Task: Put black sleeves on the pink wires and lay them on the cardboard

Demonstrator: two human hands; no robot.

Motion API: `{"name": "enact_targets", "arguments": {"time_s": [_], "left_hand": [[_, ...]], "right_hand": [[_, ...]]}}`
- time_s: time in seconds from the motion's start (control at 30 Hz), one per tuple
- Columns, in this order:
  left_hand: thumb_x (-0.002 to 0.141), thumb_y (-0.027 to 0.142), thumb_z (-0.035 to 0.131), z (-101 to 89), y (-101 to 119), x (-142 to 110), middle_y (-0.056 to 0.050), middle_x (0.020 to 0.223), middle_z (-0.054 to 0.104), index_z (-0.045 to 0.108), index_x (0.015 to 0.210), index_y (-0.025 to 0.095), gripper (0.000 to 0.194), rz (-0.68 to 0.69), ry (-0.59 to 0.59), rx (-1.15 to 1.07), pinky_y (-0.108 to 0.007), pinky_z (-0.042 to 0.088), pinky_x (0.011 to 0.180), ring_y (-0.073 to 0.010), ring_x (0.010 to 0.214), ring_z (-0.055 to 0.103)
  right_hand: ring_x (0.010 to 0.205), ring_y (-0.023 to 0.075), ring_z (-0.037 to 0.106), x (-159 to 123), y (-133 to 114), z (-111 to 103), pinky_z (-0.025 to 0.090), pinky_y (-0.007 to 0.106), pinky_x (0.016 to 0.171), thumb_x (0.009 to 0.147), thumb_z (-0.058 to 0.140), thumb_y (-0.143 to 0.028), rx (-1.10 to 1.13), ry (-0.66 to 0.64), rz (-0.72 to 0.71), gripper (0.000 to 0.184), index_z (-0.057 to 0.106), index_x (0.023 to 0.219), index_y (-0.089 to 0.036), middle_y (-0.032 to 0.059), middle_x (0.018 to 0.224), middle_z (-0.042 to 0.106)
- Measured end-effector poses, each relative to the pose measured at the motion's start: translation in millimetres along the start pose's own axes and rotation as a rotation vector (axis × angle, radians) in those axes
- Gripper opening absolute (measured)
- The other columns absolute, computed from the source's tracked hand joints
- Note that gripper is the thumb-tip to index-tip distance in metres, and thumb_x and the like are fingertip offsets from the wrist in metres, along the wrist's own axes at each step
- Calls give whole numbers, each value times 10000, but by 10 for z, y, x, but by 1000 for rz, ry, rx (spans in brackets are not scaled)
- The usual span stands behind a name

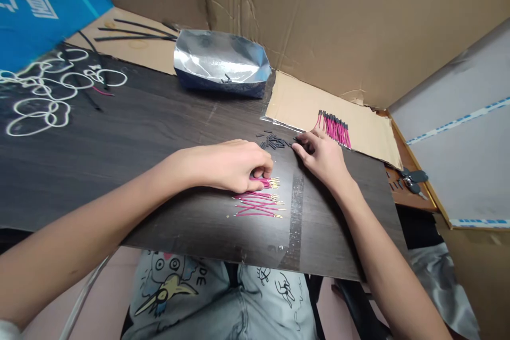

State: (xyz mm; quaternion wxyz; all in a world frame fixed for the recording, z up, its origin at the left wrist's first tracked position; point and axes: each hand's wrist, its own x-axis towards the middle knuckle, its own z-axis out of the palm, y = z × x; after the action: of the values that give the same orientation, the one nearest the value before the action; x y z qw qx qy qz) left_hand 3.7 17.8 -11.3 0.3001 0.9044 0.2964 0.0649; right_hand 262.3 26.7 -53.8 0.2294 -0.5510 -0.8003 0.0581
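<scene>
My left hand (241, 167) is closed, its curled fingers and thumb low over a bunch of short red wires (257, 205) with gold metal terminals at their right ends. Some of those wires pass between its fingertips, and the palm hides part of the bunch. To the right, my right hand (322, 156) pinches at the edge of a pile of small black sleeves (274, 141). A dark sleeve shows between its thumb and forefinger, partly hidden.
Behind stands an open silver-lined bag (221, 58) with a few black pieces inside. More red wires with black ends (334, 128) lie on a cardboard sheet (295, 98). White cord loops (40, 111) lie left; keys (412, 180) lie right, beyond the table edge.
</scene>
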Motion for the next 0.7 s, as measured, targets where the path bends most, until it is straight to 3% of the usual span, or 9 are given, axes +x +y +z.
{"name": "enact_targets", "arguments": {"time_s": [0.13,0.27,0.33,0.4,0.47,0.57,0.7], "left_hand": [[761,186,680,46,12,23,-1,701,678,651,694,234,87,-11,14,6,-314,354,639,-179,620,566],[779,182,655,49,12,43,4,694,662,626,701,221,92,-25,-15,7,-300,348,620,-164,617,556],[794,187,651,24,-9,50,14,681,656,647,714,220,86,-29,-26,-72,-287,347,594,-149,596,546],[804,203,655,-10,-40,57,23,647,643,685,730,224,82,-43,-30,-181,-276,346,564,-139,571,538],[806,217,663,-43,-71,67,29,604,624,715,730,225,92,-56,-33,-260,-265,347,545,-134,550,531],[826,233,658,-76,-109,84,34,575,618,739,743,224,117,-72,-41,-304,-249,356,540,-126,538,535],[833,257,670,-92,-147,104,32,598,647,766,759,221,126,-82,-44,-358,-236,361,541,-113,517,526]], "right_hand": [[854,232,616,30,6,67,432,347,679,998,582,-294,-55,-13,-69,139,685,957,-211,83,968,670],[898,267,599,33,-21,119,323,332,569,1023,496,-276,-165,-22,-102,149,616,967,-206,133,1006,653],[914,268,596,24,-30,116,328,334,579,1035,455,-276,-117,-17,-95,157,583,973,-210,141,1020,653],[890,243,601,11,-37,92,392,343,643,1043,442,-286,68,-14,-54,156,555,966,-212,118,991,665],[811,196,602,-8,-57,61,441,340,694,1046,469,-340,397,-55,21,172,538,947,-218,75,936,678],[674,137,557,-42,-127,23,429,288,604,983,612,-464,875,-216,143,253,537,938,-226,27,873,680],[602,108,493,-82,-248,-9,377,266,541,904,726,-466,1043,-350,175,281,619,967,-213,6,813,671]]}}
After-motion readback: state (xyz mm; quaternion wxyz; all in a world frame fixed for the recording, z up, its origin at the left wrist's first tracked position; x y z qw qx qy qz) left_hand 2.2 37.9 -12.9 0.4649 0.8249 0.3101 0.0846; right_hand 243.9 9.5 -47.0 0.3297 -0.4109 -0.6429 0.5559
